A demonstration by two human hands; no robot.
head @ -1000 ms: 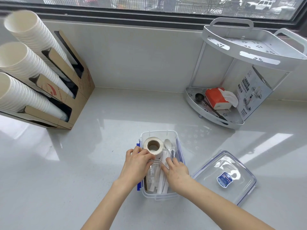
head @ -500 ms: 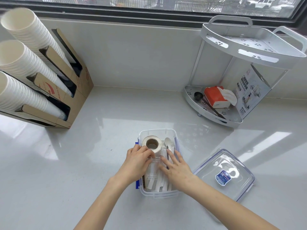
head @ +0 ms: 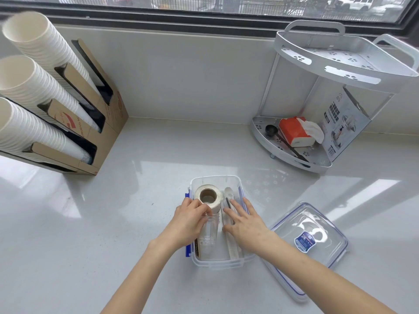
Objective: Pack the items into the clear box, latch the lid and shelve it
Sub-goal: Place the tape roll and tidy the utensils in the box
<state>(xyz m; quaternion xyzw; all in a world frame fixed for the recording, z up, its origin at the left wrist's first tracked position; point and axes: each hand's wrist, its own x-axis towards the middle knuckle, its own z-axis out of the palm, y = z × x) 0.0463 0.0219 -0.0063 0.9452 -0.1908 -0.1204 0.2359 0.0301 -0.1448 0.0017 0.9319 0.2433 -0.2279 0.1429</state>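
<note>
A clear plastic jar [head: 209, 234], laid on its side inside the clear box [head: 215, 265], is gripped near its mouth by the left hand [head: 189, 225], whose fingers are curled over the jar's upper end. Just beyond those fingertips, at the box's far end and touching the jar's mouth, a roll of tape [head: 208, 197] is seen with its cardboard core facing up. To the right of the grip, the right hand [head: 246, 225] is spread flat, fingers extended and nothing clasped, resting over pale flat sticks [head: 232, 248] and a dark-handled utensil [head: 227, 203] that lie lengthwise in the box; a white spoon [head: 229, 193] is seen just past its fingertips. A brown strip of cardboard [head: 196, 248] is pressed against the box's left wall, beside the jar. Blue latches are visible on the box's outer sides.

The box is set open on a white counter [head: 113, 211]. Its lid [head: 310, 243], clear with a blue seal and a blue sticker, lies right of the box, near the right forearm. Farther off to the right, against the wall, a white two-tier corner shelf [head: 340, 62] is seen, its lower tier holding an orange tissue pack [head: 294, 132], a black scoop [head: 271, 130] and a printed carton [head: 344, 125]. Well to the left of the grip, three stacks of white paper cups [head: 31, 87] are held in a cardboard dispenser [head: 108, 114].
</note>
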